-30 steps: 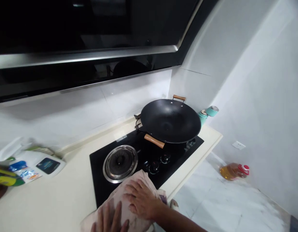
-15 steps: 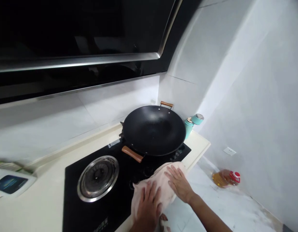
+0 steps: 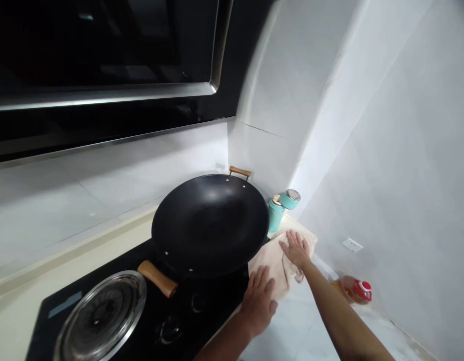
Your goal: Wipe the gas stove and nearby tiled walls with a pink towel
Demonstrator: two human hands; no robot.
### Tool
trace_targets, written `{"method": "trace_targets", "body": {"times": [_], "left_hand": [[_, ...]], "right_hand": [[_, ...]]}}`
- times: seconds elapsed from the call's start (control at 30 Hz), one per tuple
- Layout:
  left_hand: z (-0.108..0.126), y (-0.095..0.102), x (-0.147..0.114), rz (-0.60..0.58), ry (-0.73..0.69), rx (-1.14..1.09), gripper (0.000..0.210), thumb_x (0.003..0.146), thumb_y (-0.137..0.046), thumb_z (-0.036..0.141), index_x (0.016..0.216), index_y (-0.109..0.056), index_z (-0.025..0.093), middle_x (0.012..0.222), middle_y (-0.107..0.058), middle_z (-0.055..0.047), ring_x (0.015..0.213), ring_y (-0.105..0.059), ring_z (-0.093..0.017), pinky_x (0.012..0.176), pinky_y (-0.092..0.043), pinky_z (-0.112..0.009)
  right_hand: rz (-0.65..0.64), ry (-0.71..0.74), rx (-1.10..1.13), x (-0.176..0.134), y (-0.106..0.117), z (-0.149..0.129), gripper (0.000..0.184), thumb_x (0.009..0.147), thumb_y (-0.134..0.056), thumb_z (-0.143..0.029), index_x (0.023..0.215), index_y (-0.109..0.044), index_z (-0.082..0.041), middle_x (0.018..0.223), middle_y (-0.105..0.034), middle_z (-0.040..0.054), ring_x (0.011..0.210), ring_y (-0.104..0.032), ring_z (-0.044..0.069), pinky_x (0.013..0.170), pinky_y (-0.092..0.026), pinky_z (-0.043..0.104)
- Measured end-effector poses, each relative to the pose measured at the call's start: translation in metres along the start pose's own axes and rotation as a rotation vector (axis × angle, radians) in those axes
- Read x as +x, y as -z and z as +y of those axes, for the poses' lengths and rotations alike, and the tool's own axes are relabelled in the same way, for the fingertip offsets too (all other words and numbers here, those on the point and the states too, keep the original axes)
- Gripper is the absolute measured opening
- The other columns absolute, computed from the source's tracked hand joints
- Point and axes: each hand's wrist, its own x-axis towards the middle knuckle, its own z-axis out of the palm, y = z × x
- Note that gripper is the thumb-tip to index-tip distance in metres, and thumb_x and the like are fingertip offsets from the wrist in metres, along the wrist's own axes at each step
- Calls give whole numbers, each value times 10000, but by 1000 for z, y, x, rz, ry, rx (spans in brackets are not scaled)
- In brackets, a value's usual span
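Note:
A pale pink cloth (image 3: 271,258) lies spread over the right front corner of the stove and onto the counter end. My left hand (image 3: 259,300) rests flat on its near left part, fingers stretched out. Farther right, my right hand (image 3: 296,250) presses flat on the cloth close to the counter's corner, fingers spread. Just left of the cloth stands a large black wok (image 3: 211,225) with two wooden handles. Behind the cloth is a turquoise canister (image 3: 276,214), its turquoise-sided lid (image 3: 290,198) tilted at the top.
The black stove (image 3: 142,321) has a bare round burner (image 3: 100,318) on the left. A black range hood (image 3: 104,108) overhangs the back. Near the right wall, a red-capped bottle of yellow liquid (image 3: 354,290) stands on the floor. A wall socket (image 3: 352,244) is above it.
Both hands and the cloth have moved from the stove's front edge toward the right rear, by the canister. The view has shifted right and closer, so the wok appears larger and farther left.

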Motion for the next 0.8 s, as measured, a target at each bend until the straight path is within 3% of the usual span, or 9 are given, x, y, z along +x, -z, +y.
{"method": "trace_targets", "body": {"times": [0.2, 0.37, 0.53, 0.8], "left_hand": [[-1, -22, -17, 47, -43, 104, 632, 923, -610, 256, 1527, -425, 276, 1696, -306, -83, 1578, -239, -312, 1248, -320, -615], [-11, -45, -40, 159, -107, 114, 433, 909, -640, 274, 1338, -584, 243, 1568, -520, -115, 1501, -410, -334, 1177, -427, -633], [-19, -54, -60, 294, -190, 148, 338, 891, -630, 234, 1230, -631, 222, 1473, -612, -119, 1447, -492, -315, 1116, -519, -562], [-20, -48, -67, 433, -242, 229, 222, 916, -595, 303, 1109, -686, 241, 1265, -738, -83, 1284, -642, -256, 1035, -585, -454]], "right_hand": [[-26, 69, -15, 51, 18, 16, 669, 1028, -266, -423, 1658, -189, -211, 1729, -132, 12, 1603, -63, 220, 1295, -63, 499], [5, 158, -17, 65, 22, 18, 643, 1021, -261, -356, 1649, -228, -223, 1729, -133, -5, 1605, -44, 218, 1293, -31, 517], [42, 229, 2, 43, 10, 13, 637, 999, -310, -312, 1627, -302, -207, 1717, -192, 15, 1600, -98, 219, 1293, -62, 512], [164, 315, 98, -4, -13, 0, 589, 974, -333, -225, 1547, -466, -193, 1648, -371, 65, 1560, -272, 257, 1264, -215, 560]]}}
